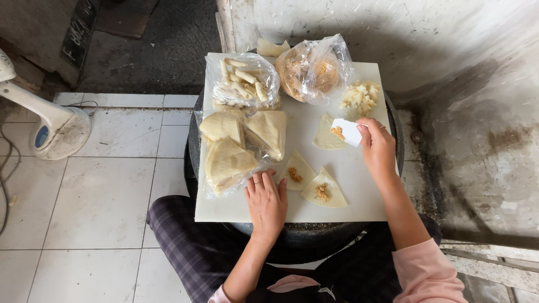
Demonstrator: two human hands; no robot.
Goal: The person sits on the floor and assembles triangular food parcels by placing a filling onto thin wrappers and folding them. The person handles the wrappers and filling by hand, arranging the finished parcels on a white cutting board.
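My right hand holds a small white card scoop carrying brown crumbly filling over a triangular dough wrapper. My left hand rests flat on the white board, its fingertips at the edge of a second wrapper topped with filling. A third filled wrapper lies between my hands. A clear bag of stacked wrappers sits left of them.
At the board's far edge lie a bag of pale sticks, a bag of brown filling and a pile of white cubes. The board sits on a round black drum. A white fan base stands on the tiled floor, left.
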